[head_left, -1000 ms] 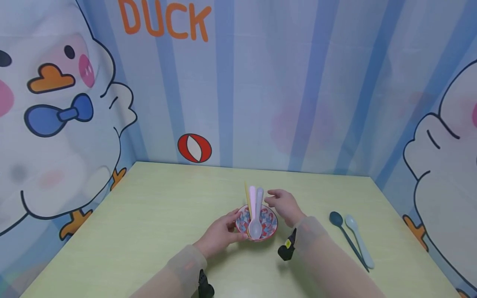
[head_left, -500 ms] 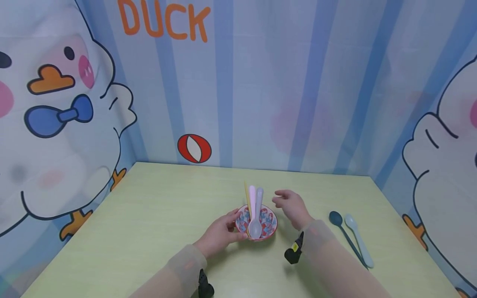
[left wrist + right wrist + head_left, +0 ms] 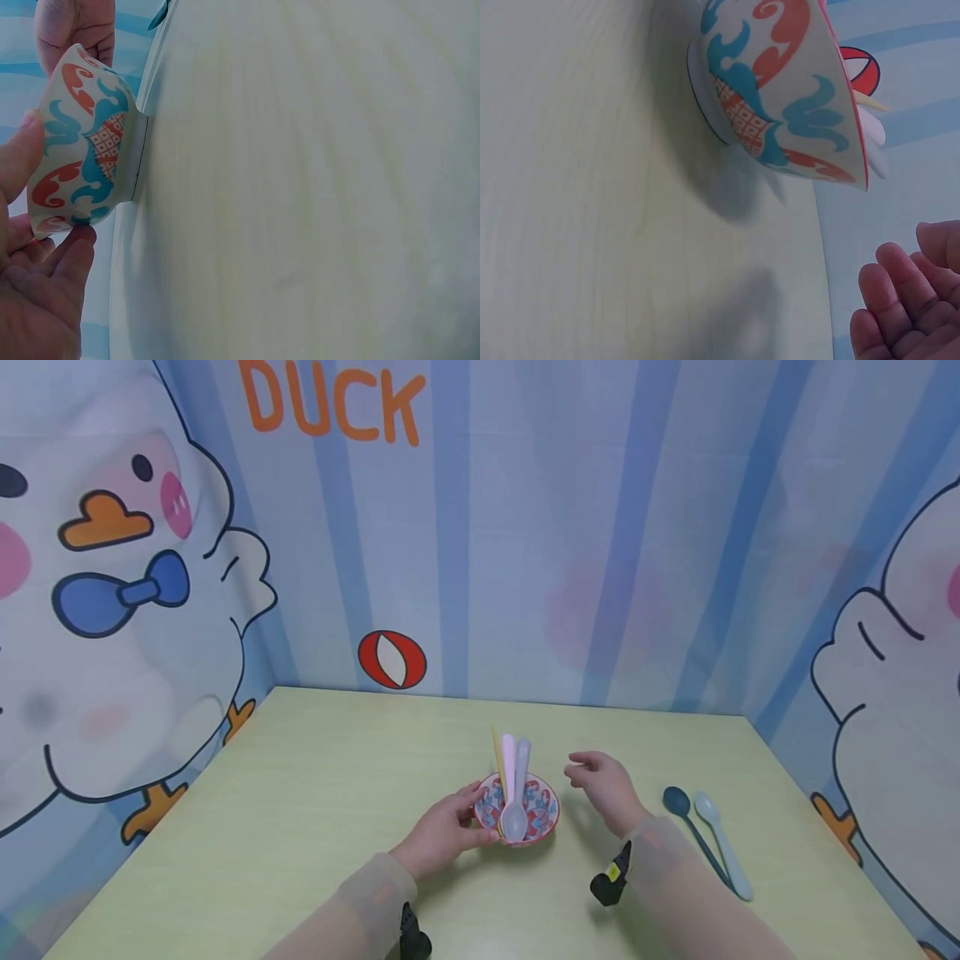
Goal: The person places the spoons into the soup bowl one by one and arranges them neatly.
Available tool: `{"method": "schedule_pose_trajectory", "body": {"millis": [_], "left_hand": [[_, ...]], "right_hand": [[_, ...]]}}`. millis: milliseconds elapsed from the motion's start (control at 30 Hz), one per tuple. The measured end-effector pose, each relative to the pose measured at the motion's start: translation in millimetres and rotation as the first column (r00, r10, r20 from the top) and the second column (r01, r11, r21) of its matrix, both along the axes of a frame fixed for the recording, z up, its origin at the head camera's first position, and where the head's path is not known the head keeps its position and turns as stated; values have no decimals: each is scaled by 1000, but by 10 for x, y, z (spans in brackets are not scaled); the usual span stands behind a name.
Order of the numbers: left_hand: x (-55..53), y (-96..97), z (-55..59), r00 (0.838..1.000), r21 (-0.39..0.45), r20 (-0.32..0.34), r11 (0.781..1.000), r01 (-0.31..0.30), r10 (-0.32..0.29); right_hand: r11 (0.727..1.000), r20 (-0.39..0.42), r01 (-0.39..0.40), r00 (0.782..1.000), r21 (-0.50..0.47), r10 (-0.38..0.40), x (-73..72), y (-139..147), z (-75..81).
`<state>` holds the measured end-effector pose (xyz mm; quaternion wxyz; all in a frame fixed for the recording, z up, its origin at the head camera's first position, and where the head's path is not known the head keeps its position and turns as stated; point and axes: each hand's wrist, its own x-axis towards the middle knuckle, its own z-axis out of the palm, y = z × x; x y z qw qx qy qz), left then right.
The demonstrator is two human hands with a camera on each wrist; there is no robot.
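My left hand [image 3: 442,835] grips the left side of a small patterned bowl [image 3: 542,814], thumb near the front rim and fingers around the far side. Red and teal swirls cover the bowl's outer wall [image 3: 97,150] in the left wrist view. Inside the bowl lean a lavender spoon [image 3: 514,818], a pink handle [image 3: 508,752] and a thin yellow stick [image 3: 497,750], their upper ends past the far rim. The lower ends of the pink and yellow pieces are mostly hidden. To the bowl's right, my right hand [image 3: 606,787] hovers above the table, fingers loosely bent, holding nothing.
A dark teal spoon [image 3: 677,800] and a pale blue spoon [image 3: 707,808] lie side by side on the right of the pale yellow table [image 3: 337,760]. A blue striped duck-print curtain [image 3: 510,527] hangs behind and at both sides.
My right hand has drawn away from the bowl, rightward and slightly toward me. The left hand, bowl and pieces inside it have stayed in place.
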<state>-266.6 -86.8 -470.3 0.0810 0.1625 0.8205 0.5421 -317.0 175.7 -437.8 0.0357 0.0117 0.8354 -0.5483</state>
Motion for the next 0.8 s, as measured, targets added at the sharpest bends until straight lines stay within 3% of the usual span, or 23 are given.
{"method": "schedule_pose_trajectory", "body": {"millis": [800], "left_hand": [[-14, -10, -15, 1000, -5, -9, 1000, -5, 5]], "right_hand": [[998, 24, 31, 999, 53, -32, 287, 468, -55]]}}
